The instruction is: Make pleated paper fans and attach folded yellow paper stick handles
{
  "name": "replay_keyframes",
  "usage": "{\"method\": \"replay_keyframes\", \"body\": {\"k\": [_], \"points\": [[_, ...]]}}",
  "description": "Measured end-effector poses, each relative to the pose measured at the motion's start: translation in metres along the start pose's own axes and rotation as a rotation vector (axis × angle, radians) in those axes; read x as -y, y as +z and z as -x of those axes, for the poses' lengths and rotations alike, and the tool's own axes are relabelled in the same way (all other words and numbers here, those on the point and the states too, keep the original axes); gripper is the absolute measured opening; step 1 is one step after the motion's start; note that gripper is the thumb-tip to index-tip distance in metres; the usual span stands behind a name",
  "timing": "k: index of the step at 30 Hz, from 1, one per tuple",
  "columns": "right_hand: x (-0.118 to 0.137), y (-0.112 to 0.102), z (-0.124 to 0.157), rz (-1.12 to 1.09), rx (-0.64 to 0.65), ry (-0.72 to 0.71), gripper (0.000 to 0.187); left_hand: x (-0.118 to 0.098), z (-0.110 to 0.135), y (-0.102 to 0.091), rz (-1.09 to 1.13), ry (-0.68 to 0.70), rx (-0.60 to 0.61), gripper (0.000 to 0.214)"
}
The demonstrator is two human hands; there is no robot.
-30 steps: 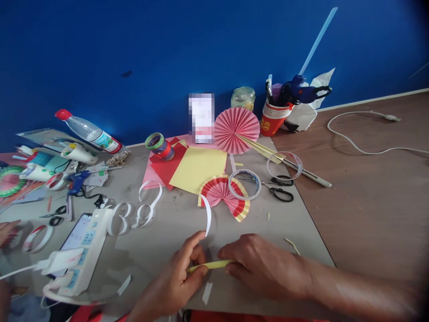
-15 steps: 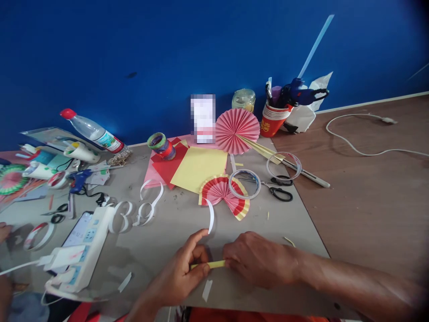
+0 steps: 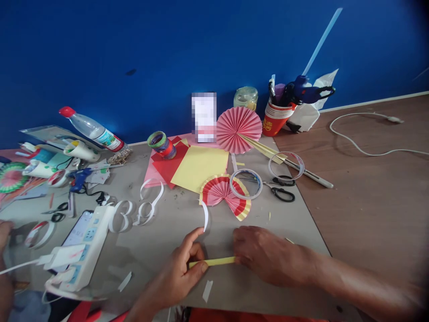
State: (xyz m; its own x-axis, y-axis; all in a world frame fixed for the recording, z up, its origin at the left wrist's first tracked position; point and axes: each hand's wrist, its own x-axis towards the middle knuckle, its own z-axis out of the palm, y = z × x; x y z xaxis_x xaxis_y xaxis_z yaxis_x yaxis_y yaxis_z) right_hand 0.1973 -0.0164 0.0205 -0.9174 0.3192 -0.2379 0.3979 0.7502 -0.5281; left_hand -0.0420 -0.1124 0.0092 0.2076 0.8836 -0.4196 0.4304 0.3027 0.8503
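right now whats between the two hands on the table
In the head view a folded yellow paper strip spans the gap, left hand pinching one end, right hand the other; a white tape backing curls up behind.

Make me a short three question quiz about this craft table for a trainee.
1. True or false: both hands pinch the yellow paper strip.
2. What lies closest to the black scissors? A) water bottle B) tape ring C) power strip
3. What colour is the round pleated fan by the wall?

Key: 1 true, left hand and right hand at its ends; 2 B, tape ring; 3 pink.
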Motion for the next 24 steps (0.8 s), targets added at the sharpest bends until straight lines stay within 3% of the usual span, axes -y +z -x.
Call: {"method": "replay_keyframes", "body": {"k": [3, 7, 10, 12, 14, 19, 24], "points": [[-0.003, 0.002, 0.0, -0.049, -0.095, 0.017, 0.02, 0.001, 0.003, -0.003, -0.093, 0.1, -0.107, 0.056], [-0.004, 0.005, -0.003, 0.058, -0.074, 0.014, 0.019, -0.001, 0.014, -0.01, -0.071, 0.2, -0.33, 0.038], [-0.004, 0.009, -0.006, 0.103, -0.097, 0.039, 0.019, -0.008, 0.023, -0.013, 0.191, 0.224, -0.144, 0.027], [-0.003, 0.01, -0.006, 0.079, -0.11, 0.049, 0.018, -0.014, 0.025, -0.011, 0.336, 0.219, 0.051, 0.032], [-0.003, 0.01, -0.005, 0.032, -0.105, 0.048, 0.017, -0.017, 0.022, -0.007, 0.357, 0.16, 0.161, 0.035], [-0.004, 0.01, -0.002, -0.033, -0.126, 0.052, 0.016, -0.01, 0.012, -0.004, 0.306, -0.068, 0.065, 0.03], [-0.007, 0.011, -0.002, 0.065, -0.171, 0.005, 0.02, -0.002, 0.016, -0.011, 0.675, 0.03, 0.083, 0.035]]}}
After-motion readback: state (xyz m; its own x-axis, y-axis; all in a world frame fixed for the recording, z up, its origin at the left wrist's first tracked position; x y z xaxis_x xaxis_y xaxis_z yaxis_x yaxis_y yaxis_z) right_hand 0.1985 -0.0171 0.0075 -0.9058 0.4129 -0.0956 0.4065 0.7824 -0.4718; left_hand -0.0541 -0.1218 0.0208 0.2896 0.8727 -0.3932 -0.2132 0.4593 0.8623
